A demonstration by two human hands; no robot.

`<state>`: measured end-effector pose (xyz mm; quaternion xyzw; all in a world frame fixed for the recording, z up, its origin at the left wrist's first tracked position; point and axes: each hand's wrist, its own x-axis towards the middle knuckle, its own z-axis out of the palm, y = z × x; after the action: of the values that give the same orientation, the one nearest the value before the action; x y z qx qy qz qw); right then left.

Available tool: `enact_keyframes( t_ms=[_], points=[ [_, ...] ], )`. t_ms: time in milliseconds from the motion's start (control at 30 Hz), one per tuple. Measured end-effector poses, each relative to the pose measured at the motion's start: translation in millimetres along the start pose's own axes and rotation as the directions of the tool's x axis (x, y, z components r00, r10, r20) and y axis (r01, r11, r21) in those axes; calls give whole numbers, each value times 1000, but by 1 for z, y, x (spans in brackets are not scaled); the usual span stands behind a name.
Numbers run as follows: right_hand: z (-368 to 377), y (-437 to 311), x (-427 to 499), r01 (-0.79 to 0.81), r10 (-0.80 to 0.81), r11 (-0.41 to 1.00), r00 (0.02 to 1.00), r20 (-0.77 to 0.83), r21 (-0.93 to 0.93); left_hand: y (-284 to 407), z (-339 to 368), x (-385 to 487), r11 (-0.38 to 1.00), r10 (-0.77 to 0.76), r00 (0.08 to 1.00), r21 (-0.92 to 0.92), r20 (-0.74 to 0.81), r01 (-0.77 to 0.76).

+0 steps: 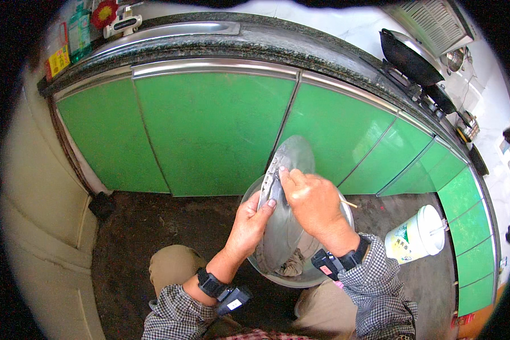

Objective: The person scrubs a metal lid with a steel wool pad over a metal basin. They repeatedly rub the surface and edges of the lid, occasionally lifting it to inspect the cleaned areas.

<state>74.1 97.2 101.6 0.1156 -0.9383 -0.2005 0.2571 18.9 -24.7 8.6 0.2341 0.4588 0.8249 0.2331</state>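
A round, shallow piece of grey metal, perhaps a lid or pan (284,221), stands tilted on edge over a metal basin (280,281). My left hand (251,221) grips its left rim, thumb on the near face. My right hand (312,202) is closed with its fingertips at the upper part of the same metal piece; what it holds is mostly hidden. A thin light stick (349,204) shows past the right hand, over the basin's edge. A crumpled brownish cloth (292,264) lies in the basin, which is between my knees.
A white plastic bucket (412,236) bearing writing stands on the dark floor at the right. Green cabinets (221,136) run ahead under a stone counter (314,51). A black wok (410,57) is on the counter at the upper right. A pale door or panel (46,170) is at the left.
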Motion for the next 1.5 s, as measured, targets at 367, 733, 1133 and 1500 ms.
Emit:
enact_keyframes(
  t_ms=[367, 733, 1133, 1500],
  points=[
    [-3, -4, 2, 33, -33, 999, 999, 3, -5, -2, -3, 0, 1000, 3, 1000, -27, -10, -3],
    [6, -4, 1, 46, -47, 999, 997, 59, 23, 1, -2, 0, 999, 42, 999, -24, -21, -42],
    [16, -8, -5, -36, 16, 975, 996, 93, 219, 1, -3, 1, 998, 28, 999, -57, -40, -30],
    [50, 33, 0, -352, 497, 534, 866, 51, 769, 12, -10, 2, 978, -116, 992, -179, -42, 107]
  ],
)
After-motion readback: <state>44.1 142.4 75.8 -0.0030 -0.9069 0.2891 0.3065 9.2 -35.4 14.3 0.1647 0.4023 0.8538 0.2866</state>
